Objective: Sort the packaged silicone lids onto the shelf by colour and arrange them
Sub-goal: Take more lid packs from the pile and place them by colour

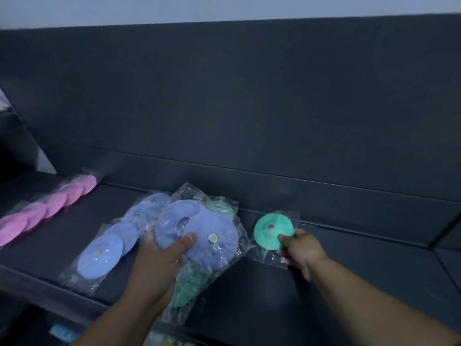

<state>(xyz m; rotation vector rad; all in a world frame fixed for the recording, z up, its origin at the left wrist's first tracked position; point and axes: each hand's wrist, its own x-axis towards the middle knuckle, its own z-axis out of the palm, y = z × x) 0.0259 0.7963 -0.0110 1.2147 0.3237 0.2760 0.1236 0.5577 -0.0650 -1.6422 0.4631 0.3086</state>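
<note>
My left hand grips a bunch of packaged lids, blue ones on top and green ones underneath, thumb pressed on the top blue lid. My right hand pinches a single green lid in its clear bag, held just above the dark shelf to the right of the bunch. A row of blue packaged lids lies on the shelf left of my left hand. Farther left runs a row of pink packaged lids.
The shelf has a tall dark back panel and a raised ledge along its rear. A dark side panel stands at the far left. Bare shelf surface stretches to the right of the green lid. Something light blue shows below the front edge.
</note>
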